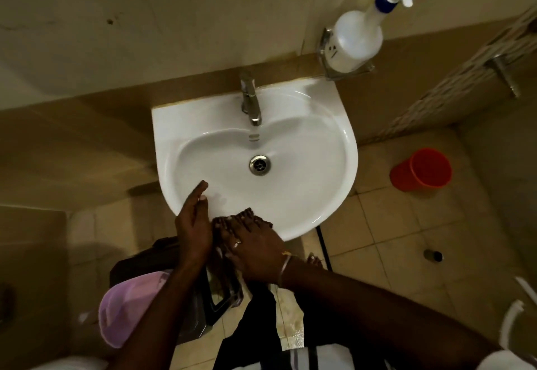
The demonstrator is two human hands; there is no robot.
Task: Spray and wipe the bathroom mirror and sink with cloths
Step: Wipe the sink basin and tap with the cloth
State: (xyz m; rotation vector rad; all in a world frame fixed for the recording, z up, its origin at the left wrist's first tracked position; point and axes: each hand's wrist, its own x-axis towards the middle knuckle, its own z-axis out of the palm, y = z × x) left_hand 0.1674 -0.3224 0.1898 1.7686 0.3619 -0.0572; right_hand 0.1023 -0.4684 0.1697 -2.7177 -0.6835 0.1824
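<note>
Looking down from your head, your right hand [255, 250] presses a dark cloth [223, 238] flat, fingers spread, on the sink [334, 142] rim; your left hand [193, 224] rests beside, fingers loosely together. Soft, limp, likely damp: bunch it under your fingertips.

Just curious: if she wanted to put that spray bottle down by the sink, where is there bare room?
The flat sink ledge left of the tap is bare; the basin around the drain too. The front rim is crowded by the left hand and right hand. The spray bottle fills its wall holder.
</note>
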